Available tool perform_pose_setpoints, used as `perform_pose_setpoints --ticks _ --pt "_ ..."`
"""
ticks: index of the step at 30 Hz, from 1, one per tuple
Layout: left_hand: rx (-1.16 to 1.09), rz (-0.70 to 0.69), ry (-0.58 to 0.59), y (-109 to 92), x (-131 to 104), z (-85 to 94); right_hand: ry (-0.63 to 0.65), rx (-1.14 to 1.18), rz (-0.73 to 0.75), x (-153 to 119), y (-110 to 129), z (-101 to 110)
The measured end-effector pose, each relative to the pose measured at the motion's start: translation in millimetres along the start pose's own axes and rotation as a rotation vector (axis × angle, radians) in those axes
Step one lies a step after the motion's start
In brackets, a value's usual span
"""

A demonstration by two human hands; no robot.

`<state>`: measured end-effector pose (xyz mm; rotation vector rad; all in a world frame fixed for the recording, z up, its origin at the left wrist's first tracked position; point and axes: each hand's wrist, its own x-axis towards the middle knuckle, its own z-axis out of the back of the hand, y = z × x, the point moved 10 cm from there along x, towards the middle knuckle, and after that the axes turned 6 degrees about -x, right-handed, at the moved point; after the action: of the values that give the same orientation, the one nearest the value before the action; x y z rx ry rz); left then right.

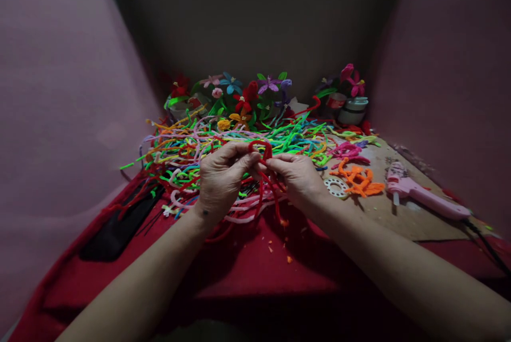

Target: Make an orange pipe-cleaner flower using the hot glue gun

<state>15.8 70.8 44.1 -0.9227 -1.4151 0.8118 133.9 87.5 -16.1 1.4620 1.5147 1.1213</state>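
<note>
Red pipe cleaners (266, 151) are bent into a loop at the top, with loose ends hanging down between my two hands. My left hand (227, 174) pinches them from the left, thumb against the fingers. From the right, my right hand (297, 178) grips them between thumb and fingertips. The fingertips of both hands are close together. Behind and below the hands spreads a tangled heap of multicoloured pipe cleaners (191, 142).
A pink glue gun (427, 195) lies on a brown board (403, 227) at the right, near orange pipe-cleaner pieces (361, 182) and a white ring (336, 187). A black phone (114, 230) lies at the left. Pipe-cleaner flowers (268, 84) stand at the back on the red cloth (263, 278).
</note>
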Motion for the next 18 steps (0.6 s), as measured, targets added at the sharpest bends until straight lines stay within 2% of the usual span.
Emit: perform_pose_setpoints --ticks 2,5,12,15,18 --pt "0.059 -0.065 0.008 -4 -1 0.9 0.005 0.005 -0.005 -1 -1 -1" --pt "0.264 -0.206 0.061 -16 -4 -2.6 -0.025 -0.047 0.003 -2 1 3" --pt "0.650 -0.557 0.183 -38 -22 -24.5 -0.041 -0.145 0.078 -5 13 4" --pt "0.793 -0.654 0.259 -34 -29 -35.4 -0.051 -0.169 0.084 -5 16 5" --pt "0.843 -0.646 0.318 -24 -29 -38.7 -0.041 -0.145 0.055 -4 14 5"
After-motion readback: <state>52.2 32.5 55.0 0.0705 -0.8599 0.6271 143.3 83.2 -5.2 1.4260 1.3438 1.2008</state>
